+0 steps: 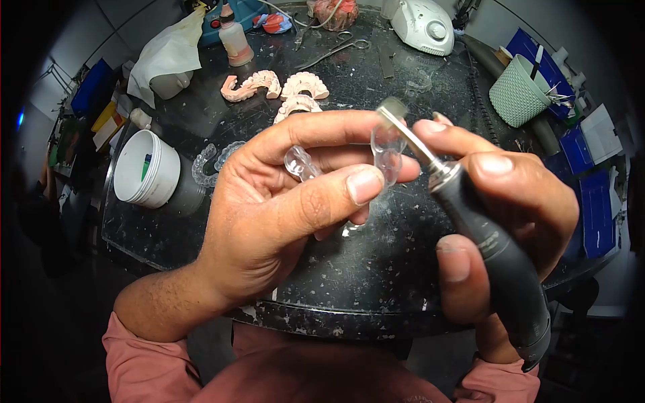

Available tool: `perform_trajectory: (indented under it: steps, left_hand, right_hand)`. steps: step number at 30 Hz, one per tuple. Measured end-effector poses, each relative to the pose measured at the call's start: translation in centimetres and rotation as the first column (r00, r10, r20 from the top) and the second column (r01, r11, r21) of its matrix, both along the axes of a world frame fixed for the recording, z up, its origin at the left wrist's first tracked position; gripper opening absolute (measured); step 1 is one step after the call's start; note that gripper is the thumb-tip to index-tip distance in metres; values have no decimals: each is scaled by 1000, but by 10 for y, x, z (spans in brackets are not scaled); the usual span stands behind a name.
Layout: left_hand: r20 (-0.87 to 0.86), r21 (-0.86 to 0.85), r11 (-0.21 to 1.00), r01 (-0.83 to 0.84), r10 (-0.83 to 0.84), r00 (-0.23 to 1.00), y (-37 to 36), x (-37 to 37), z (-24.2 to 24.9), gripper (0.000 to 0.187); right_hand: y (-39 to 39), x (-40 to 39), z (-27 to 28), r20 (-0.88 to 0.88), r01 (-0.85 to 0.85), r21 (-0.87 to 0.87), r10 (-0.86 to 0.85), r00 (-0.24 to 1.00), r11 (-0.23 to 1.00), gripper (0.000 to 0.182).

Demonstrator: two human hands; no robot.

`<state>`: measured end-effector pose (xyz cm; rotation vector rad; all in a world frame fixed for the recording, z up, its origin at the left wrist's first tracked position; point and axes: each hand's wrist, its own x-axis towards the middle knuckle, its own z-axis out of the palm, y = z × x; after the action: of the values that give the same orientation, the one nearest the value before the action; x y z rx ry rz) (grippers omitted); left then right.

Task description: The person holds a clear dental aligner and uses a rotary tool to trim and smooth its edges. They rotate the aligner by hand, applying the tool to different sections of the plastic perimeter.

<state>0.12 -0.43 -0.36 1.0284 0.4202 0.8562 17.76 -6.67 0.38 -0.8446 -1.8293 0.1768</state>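
My left hand [265, 201] pinches a clear dental aligner [388, 160] between thumb and fingers, its other end [302, 163] showing inside the palm. In my right hand [527, 181] is a black rotary handpiece [496, 235], gripped like a pen and tilted up to the left. The blurred round tip [392, 107] on its metal shank overlaps the aligner's upper edge in this view. Beyond my left hand, more clear aligners [203, 166] lie on the black bench [376, 269]. Several pinkish dental models [250, 87] rest behind it, one partly hidden by my fingers.
A white tub [165, 171] stands at left. Farther back are a bottle with pink contents [235, 44], scissor-handled tools [338, 52] and a white control unit [424, 28]. At right, a pale green basket [516, 99] holds tools, with a coiled cord [480, 101] beside it.
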Motion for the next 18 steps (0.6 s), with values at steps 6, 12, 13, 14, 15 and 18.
perform_trajectory:
  steps: [6,12,13,14,15,18]
  left_hand:
    - [12,29,999,25,-25,1000,4,-4,-4,37]
    - [66,90,996,-2,-4,998,4,-3,-8,35]
    - [47,119,993,-1,-4,999,4,-3,-8,35]
    - [48,120,993,-1,-5,999,4,-3,-8,35]
    - [49,139,990,-21,14,999,4,-2,-8,34]
    - [62,160,986,-39,30,998,5,-2,-11,32]
  right_hand:
    - [7,1,-11,1,-23,86,23,1000,996,38]
    - [5,-2,-8,-25,-6,54,7,1000,999,36]
    - [5,-2,-10,-24,-6,54,7,1000,999,36]
    - [5,-1,-11,-37,-40,51,42,998,998,35]
    - [5,0,-11,-49,-75,49,78,996,996,35]
    - [4,1,-6,-6,-73,32,73,997,997,36]
